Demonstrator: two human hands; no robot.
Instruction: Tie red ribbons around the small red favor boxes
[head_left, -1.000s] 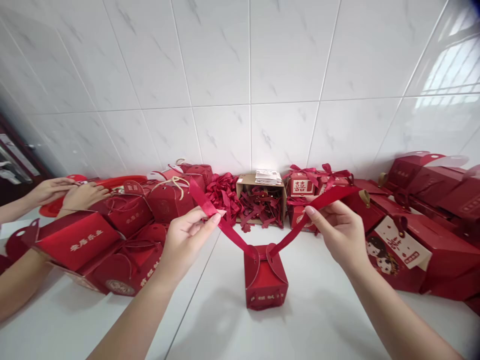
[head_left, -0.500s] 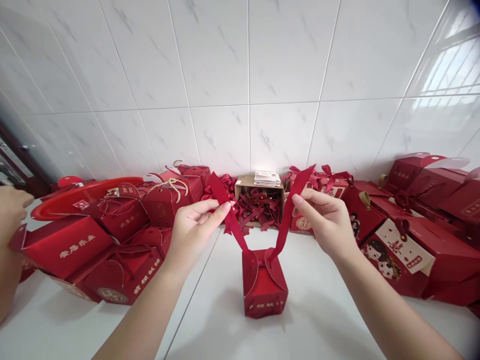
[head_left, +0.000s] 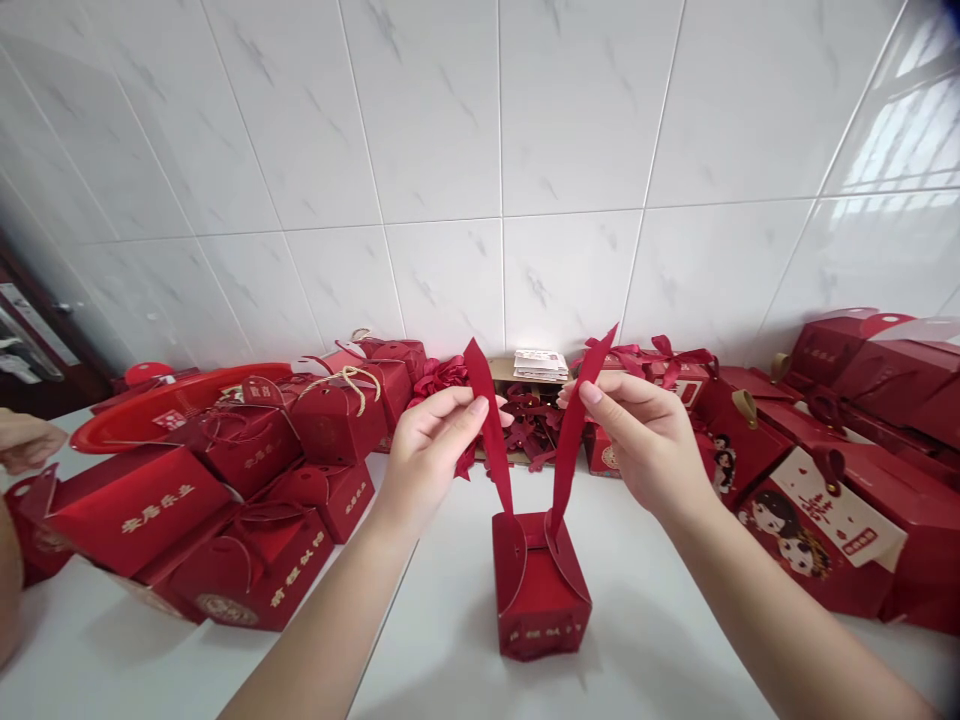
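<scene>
A small red gift box [head_left: 541, 590] stands on the white counter [head_left: 660, 640] in front of me. A red ribbon [head_left: 496, 450] is threaded through its top, and both ends rise almost straight up. My left hand [head_left: 427, 450] pinches the left end between thumb and fingers. My right hand [head_left: 645, 440] pinches the right end [head_left: 571, 440] the same way. The two hands are close together above the box.
Red gift boxes [head_left: 247, 500] are piled at the left with a red tray [head_left: 150, 410] behind them, and more boxes [head_left: 840, 470] lie at the right. A cardboard carton of red ribbons [head_left: 529, 420] stands against the tiled wall. Another person's hand [head_left: 26, 440] shows at the left edge.
My hands came together, bringing the ribbon ends from spread wide apart to nearly upright above the box. The other person's hands drew back to the left.
</scene>
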